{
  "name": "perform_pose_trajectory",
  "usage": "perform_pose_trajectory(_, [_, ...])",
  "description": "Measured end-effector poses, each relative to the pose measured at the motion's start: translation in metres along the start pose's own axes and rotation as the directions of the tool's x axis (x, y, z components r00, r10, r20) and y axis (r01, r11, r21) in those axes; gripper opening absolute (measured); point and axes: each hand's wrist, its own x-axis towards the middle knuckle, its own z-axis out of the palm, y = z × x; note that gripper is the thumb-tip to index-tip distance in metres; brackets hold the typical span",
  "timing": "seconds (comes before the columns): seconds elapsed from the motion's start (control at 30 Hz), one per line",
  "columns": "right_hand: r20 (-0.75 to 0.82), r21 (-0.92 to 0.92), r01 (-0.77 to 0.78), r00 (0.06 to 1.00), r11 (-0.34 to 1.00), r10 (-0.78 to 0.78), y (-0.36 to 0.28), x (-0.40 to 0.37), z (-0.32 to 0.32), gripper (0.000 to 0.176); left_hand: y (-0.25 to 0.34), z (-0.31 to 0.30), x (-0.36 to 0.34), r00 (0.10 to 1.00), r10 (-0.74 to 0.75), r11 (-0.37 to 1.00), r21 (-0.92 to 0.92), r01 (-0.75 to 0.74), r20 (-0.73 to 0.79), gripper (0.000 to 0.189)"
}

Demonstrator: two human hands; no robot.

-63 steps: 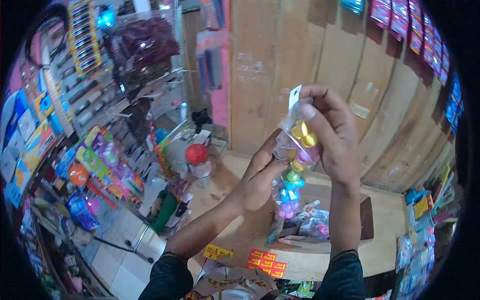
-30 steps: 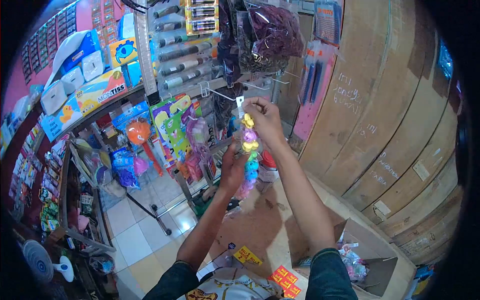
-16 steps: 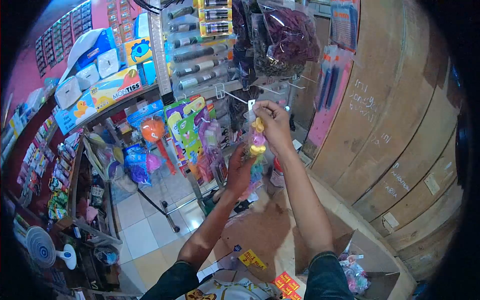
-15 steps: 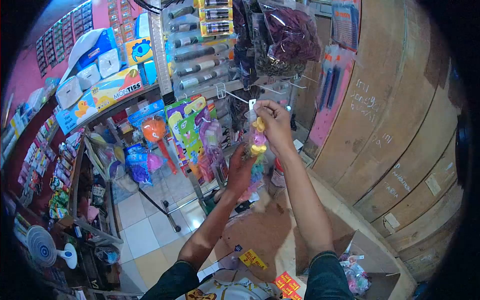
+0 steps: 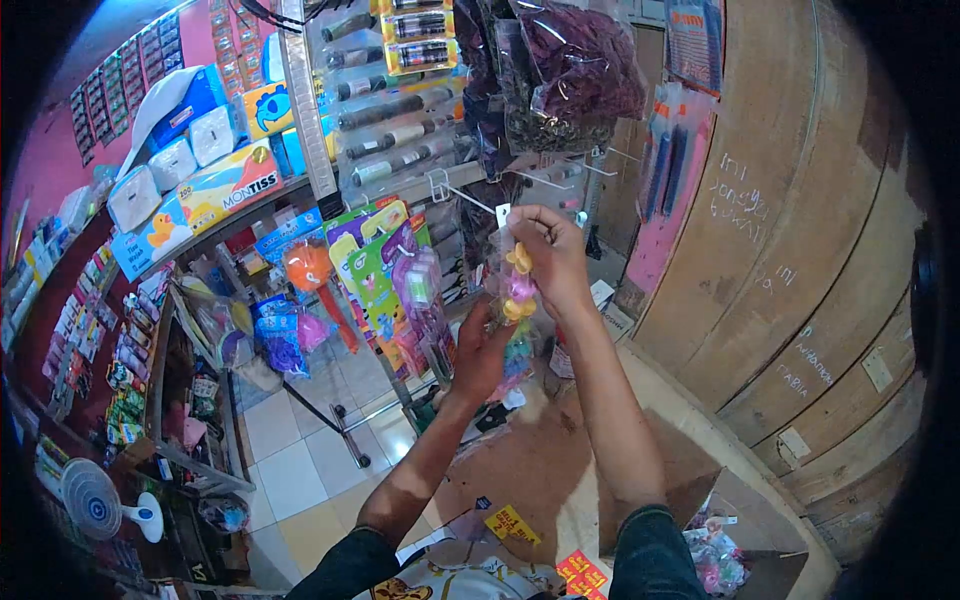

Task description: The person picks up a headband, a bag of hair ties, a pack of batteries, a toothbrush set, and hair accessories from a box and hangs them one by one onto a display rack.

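A clear packet of small yellow and pink flower-shaped pieces (image 5: 519, 284) hangs upright between my hands. My right hand (image 5: 553, 258) pinches it near its white top tab (image 5: 503, 216). That tab is right at the tip of a metal display hook (image 5: 470, 198) jutting from the rack. Lower down, my left hand (image 5: 480, 355) is closed at the packet's left side, thumb up, its other fingers partly hidden. Below the packet, more bagged pieces in teal and pink (image 5: 517, 360) show between my wrists.
Left of my hands hang green and purple carded toys (image 5: 375, 275) and an orange toy (image 5: 307, 265). Dark bagged goods (image 5: 580, 75) hang above. A wooden plank wall (image 5: 770, 230) rises on the right. An open cardboard box (image 5: 770, 545) with colourful packets (image 5: 715, 555) stands lower right.
The view has shifted slightly. Both hands keep their hold on the packet, and its white tab stays at the hook's tip.
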Motion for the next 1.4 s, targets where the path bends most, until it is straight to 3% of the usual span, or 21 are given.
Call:
perform_pose_trajectory(0.13, [0.002,-0.015,0.034,0.999,0.999,-0.034,0.006,0.0,-0.001,0.012,-0.006,-0.001,0.001,0.999,0.012,0.998,-0.058,-0.01,0.035,0.046])
perform_pose_trajectory(0.23, [0.012,-0.024,0.043,0.999,0.999,-0.043,0.01,0.002,-0.001,0.012,-0.014,-0.002,-0.001,0.999,0.035,0.999,0.019,-0.034,-0.038,0.046])
perform_pose_trajectory(0.33, [0.012,-0.015,0.019,1.0,1.0,-0.019,0.005,0.001,0.001,0.012,-0.012,-0.002,0.0,0.995,-0.057,0.998,0.014,0.058,-0.077,0.048])
perform_pose_trajectory(0.43, [-0.008,-0.023,0.025,1.0,0.999,-0.025,0.004,0.003,0.002,0.012,-0.011,-0.004,0.005,1.0,0.019,0.996,-0.091,-0.019,0.004,0.05])
perform_pose_trajectory(0.63, [-0.021,-0.034,0.033,0.999,0.999,-0.034,0.005,0.002,-0.001,0.012,-0.011,0.001,0.001,0.999,0.016,0.996,-0.087,-0.02,-0.041,0.051])
perform_pose_trajectory(0.73, [-0.019,-0.056,0.045,0.999,0.997,-0.046,0.005,0.002,-0.001,0.012,0.001,0.001,0.001,0.999,-0.042,0.998,-0.045,0.042,-0.004,0.051])
perform_pose_trajectory(0.83, [-0.02,-0.063,0.035,0.999,0.997,-0.037,0.003,0.002,0.002,0.012,-0.004,0.001,0.004,1.0,-0.003,0.998,-0.064,0.004,0.012,0.05])
perform_pose_trajectory(0.93, [-0.013,-0.072,0.013,1.0,0.997,-0.014,0.004,0.004,0.002,0.011,0.0,-0.001,0.003,0.999,-0.044,0.999,-0.014,0.044,-0.004,0.048])
perform_pose_trajectory(1.03, [0.008,-0.073,-0.006,1.0,0.997,0.006,0.015,0.008,0.002,0.011,-0.016,0.002,-0.001,0.99,-0.03,0.998,0.051,0.037,-0.136,0.052])
perform_pose_trajectory(1.13, [0.027,-0.03,0.021,0.999,0.999,-0.02,0.026,0.015,0.005,0.011,-0.027,-0.009,0.006,0.993,-0.118,0.99,0.071,0.118,-0.009,0.07])
perform_pose_trajectory(1.23, [0.053,-0.104,0.153,0.987,0.983,-0.148,0.045,0.034,0.006,0.01,-0.033,0.001,-0.01,0.981,0.193,0.889,0.428,-0.164,-0.025,0.089])
perform_pose_trajectory(1.33, [0.081,-0.166,0.212,0.976,0.963,-0.201,0.061,0.051,0.01,0.01,-0.046,0.011,-0.019,0.952,0.303,0.787,0.571,-0.234,-0.027,0.095])
perform_pose_trajectory(1.4, [0.088,-0.165,0.206,0.977,0.965,-0.194,0.07,0.062,0.014,0.01,-0.055,0.011,-0.017,0.973,0.228,0.82,0.545,-0.174,-0.032,0.096])
